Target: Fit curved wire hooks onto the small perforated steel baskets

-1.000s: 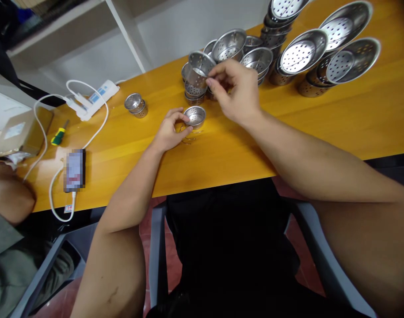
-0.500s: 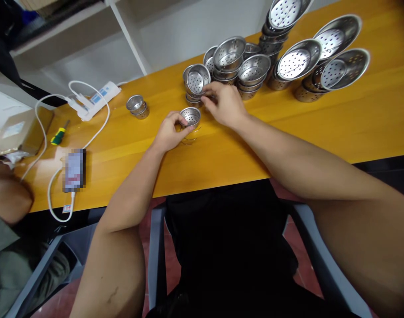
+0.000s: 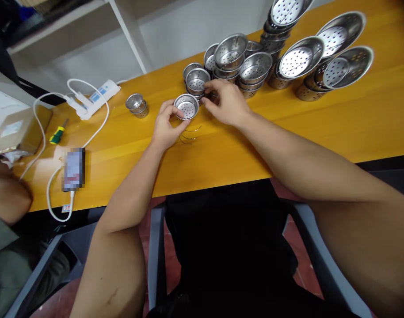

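My left hand (image 3: 165, 125) holds a small perforated steel strainer cup (image 3: 186, 106) lifted and tilted just above the orange table (image 3: 321, 123). My right hand (image 3: 226, 102) hovers beside it, fingertips at the cup's right rim, with nothing visibly in its grip. Just behind stands a short stack of like cups (image 3: 196, 81). Thin wire rings (image 3: 189, 133) lie on the table under my left hand.
More cup stacks (image 3: 230, 52) and larger strainer bowls (image 3: 299, 55) crowd the far right. A lone cup pair (image 3: 136, 105), a power strip (image 3: 96, 95), a screwdriver (image 3: 58, 134), a phone (image 3: 73, 168) and a box (image 3: 16, 132) lie left. Another person's arm (image 3: 6, 194) is at the left edge.
My right hand set its cup on the short stack and drew back toward my left hand. My left hand lifted its cup off the table.
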`<state>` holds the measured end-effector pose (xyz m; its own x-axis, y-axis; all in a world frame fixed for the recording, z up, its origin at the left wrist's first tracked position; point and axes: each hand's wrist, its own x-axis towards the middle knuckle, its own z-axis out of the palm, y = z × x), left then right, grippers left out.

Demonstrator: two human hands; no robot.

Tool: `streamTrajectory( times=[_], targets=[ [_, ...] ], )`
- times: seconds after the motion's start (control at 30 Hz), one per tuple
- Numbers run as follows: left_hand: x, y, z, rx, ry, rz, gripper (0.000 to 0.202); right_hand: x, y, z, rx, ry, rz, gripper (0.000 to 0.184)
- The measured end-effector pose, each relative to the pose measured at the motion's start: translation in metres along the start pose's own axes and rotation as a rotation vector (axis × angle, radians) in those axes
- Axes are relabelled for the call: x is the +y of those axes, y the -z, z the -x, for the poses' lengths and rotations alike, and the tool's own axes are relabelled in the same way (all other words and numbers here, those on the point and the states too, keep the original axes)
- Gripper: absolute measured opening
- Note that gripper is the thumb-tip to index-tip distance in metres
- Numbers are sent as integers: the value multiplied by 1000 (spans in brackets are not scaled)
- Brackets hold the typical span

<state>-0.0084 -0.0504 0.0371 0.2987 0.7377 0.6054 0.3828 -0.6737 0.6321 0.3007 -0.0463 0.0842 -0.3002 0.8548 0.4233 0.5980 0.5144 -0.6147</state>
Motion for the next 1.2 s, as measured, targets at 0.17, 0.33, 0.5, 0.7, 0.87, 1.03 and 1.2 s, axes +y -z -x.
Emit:
streamTrajectory(
  times=[0.17, 0.33, 0.5, 0.7, 0.87, 1.03, 1.2],
  targets=[
    [-3, 1, 0, 68, 2, 37, 49, -16, 10, 4, 16, -10, 23, 63],
    [-21, 5, -1, 257, 89, 52, 58, -28, 18, 10, -78, 53, -39, 55],
    [-36, 7, -2, 335, 148, 25, 61, -30, -7, 21, -396, 261, -9, 61],
    [-33, -2, 0, 297, 138, 70, 70, -54, -32, 32, -460, 262, 216, 25],
    [-27, -3, 0, 264, 189, 86, 78, -51, -21, 24, -478, 207, 259, 16],
    [-24, -3, -1, 230, 243, 94, 86, -40, -12, 20, -490, 190, 328, 20],
    [-19, -4, 0, 236, 211, 83, 75, -53, 0, 21, -588, 176, 473, 8]
  ],
)
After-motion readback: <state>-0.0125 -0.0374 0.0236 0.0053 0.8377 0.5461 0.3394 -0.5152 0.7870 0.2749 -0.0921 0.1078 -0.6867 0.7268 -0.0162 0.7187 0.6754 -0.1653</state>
